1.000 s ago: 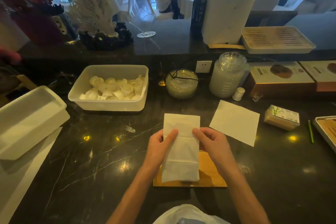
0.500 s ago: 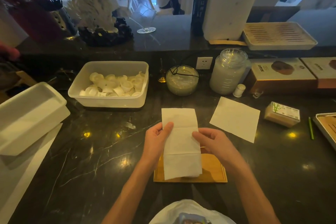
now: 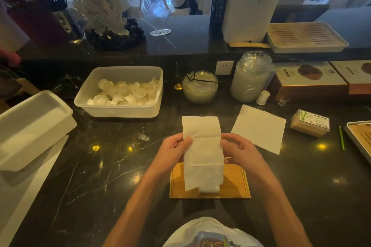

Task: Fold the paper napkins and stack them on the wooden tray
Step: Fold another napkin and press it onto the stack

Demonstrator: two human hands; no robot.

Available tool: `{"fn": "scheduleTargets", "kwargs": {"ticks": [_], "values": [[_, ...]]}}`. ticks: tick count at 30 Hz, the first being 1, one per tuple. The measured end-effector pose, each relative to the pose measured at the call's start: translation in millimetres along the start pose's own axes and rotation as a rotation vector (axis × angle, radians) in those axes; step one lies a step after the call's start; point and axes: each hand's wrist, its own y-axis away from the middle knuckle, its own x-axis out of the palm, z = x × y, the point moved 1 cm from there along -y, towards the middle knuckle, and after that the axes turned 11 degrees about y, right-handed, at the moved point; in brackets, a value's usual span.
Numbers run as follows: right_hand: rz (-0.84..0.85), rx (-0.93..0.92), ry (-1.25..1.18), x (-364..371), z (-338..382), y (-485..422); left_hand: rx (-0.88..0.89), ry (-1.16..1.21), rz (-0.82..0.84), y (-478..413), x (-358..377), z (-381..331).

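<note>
A long white paper napkin [image 3: 202, 152], folded into a narrow strip with creases across it, is held over the small wooden tray [image 3: 234, 184] on the dark marble counter. My left hand [image 3: 172, 154] pinches its left edge and my right hand [image 3: 241, 152] pinches its right edge, both near the middle crease. The strip's lower end hangs onto the tray, where a white folded napkin [image 3: 210, 188] shows just below it. A flat square napkin [image 3: 259, 128] lies on the counter to the right, apart from my hands.
A plastic tub [image 3: 120, 110] of small white cups stands at the back left, a white foam box [image 3: 30, 126] at far left. A glass bowl [image 3: 199, 86], a jar [image 3: 250, 78], cartons [image 3: 309, 82], a toothpick box [image 3: 310, 123] and another tray's edge [image 3: 357, 142] line the back and right.
My hands have shifted slightly up the napkin strip and hold it closer to the middle crease. The lower end now droops onto the tray, with a folded napkin showing below it.
</note>
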Motion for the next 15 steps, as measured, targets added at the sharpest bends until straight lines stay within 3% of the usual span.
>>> {"fn": "scheduleTargets", "kwargs": {"ticks": [11,15], "values": [[-0.080,-0.113,-0.110,-0.1,1.8,-1.7,0.016,0.032,0.040,3.1,3.3,-6.5],[-0.141,-0.159,-0.090,-2.8,1.7,-2.6,0.018,0.166,0.068,1.6,4.6,-7.0]]}}
